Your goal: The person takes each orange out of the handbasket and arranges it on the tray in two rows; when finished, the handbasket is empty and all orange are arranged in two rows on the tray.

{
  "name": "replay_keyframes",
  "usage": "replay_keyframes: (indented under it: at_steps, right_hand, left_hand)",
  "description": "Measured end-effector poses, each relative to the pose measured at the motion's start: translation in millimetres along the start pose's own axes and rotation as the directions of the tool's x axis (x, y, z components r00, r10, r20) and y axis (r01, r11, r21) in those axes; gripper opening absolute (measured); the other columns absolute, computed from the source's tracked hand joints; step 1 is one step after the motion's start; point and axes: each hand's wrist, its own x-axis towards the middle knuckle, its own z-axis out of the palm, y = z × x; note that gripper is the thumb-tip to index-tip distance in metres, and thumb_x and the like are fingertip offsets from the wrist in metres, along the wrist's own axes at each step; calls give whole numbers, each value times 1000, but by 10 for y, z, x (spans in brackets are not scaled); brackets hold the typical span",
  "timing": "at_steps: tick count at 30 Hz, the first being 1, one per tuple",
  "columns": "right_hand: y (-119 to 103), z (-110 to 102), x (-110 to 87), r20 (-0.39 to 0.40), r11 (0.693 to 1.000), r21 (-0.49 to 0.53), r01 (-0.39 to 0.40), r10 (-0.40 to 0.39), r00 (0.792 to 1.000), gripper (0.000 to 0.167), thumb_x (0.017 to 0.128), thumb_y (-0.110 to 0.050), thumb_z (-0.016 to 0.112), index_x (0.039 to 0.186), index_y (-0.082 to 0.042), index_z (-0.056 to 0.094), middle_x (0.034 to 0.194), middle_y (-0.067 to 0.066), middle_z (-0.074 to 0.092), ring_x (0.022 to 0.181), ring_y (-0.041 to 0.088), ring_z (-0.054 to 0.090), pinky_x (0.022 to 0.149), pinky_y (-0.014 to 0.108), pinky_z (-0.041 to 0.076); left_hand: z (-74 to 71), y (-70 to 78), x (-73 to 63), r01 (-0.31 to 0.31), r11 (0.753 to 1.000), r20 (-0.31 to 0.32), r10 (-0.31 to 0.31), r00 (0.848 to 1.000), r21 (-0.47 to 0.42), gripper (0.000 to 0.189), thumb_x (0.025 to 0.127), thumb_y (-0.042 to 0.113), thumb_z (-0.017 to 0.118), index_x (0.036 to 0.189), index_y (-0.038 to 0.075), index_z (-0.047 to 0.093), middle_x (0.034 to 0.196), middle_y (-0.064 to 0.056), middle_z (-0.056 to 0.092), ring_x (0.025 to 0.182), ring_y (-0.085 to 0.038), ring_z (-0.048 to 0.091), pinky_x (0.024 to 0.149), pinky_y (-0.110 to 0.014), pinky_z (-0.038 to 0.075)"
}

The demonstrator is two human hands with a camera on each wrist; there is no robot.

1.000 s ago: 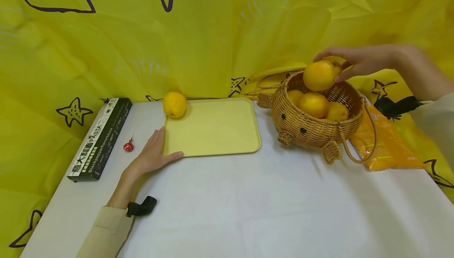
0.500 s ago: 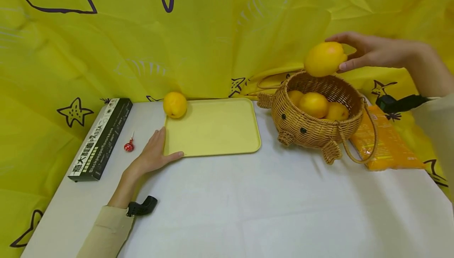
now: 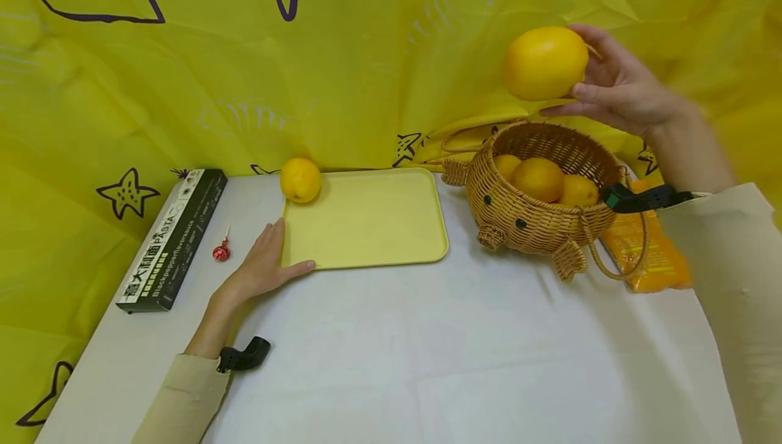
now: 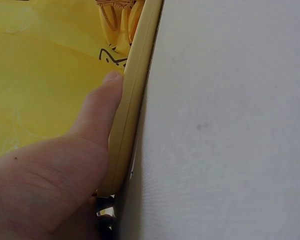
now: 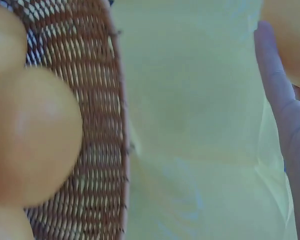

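Observation:
High over the wicker basket (image 3: 537, 223), my right hand (image 3: 629, 87) holds an orange (image 3: 544, 64) between thumb and fingers. The right wrist view catches only part of that orange (image 5: 290, 45) at its upper right. Several more oranges (image 3: 537, 179) lie inside the basket, which has a pig's snout and ears. My left hand (image 3: 263, 264) touches the near left corner of a pale yellow tray (image 3: 366, 220), fingers along its left side and thumb along its front edge. One orange (image 3: 301, 180) sits on the tray's far left corner.
Left of the tray lie a red-wrapped lollipop (image 3: 222, 250) and a black-and-white pasta box (image 3: 174, 240). An orange packet (image 3: 654, 254) lies partly behind the basket and its looped handle, at the right. A yellow patterned cloth (image 3: 366, 57) hangs along the table's back.
My right hand has lifted the orange up out of the basket's mouth, and its forearm has swung left over the packet. My left hand and the tray have stayed put.

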Motion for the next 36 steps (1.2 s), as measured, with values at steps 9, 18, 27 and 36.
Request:
replay_keyframes:
  at_steps: [9, 18, 27, 36]
  right_hand:
    - [157, 108, 115, -3, 997, 73, -23, 24, 1000, 61, 98, 14, 30, 153, -4, 10, 155, 21, 28, 131, 44, 49, 103, 57, 46]
    - [340, 175, 153, -6, 987, 160, -5, 5, 1000, 57, 101, 5, 30, 154, -6, 10, 155, 23, 30, 129, 45, 51, 105, 61, 41]
    - [522, 301, 248, -118, 953, 284, 101, -69, 991, 55, 101, 5, 34, 152, -7, 17, 156, 21, 26, 133, 45, 45, 103, 67, 39]
    - [579, 348, 323, -185, 935, 311, 169, -115, 976, 53, 100, 2, 41, 149, -5, 24, 150, 24, 36, 127, 49, 50, 101, 65, 42]
  left_hand:
    - [-35, 40, -13, 5, 1000, 4, -5, 1000, -3, 115, 87, 57, 63, 152, -6, -9, 161, -28, -7, 149, -46, -4, 121, -60, 2]
    - [-20, 45, 15, 5, 1000, 15, -5, 1000, -6, 117, 86, 59, 62, 152, -6, -10, 161, -28, -8, 149, -46, -5, 121, -61, 2]
    - [-12, 35, -19, 14, 1000, 19, -14, 1000, 0, 117, 86, 59, 63, 152, -6, -9, 161, -28, -7, 149, -47, -5, 121, -61, 2]
    - [-24, 3, -15, 1, 1000, 17, -1, 1000, -4, 117, 86, 59, 62, 152, -5, -11, 160, -28, -9, 148, -47, -6, 120, -62, 2]
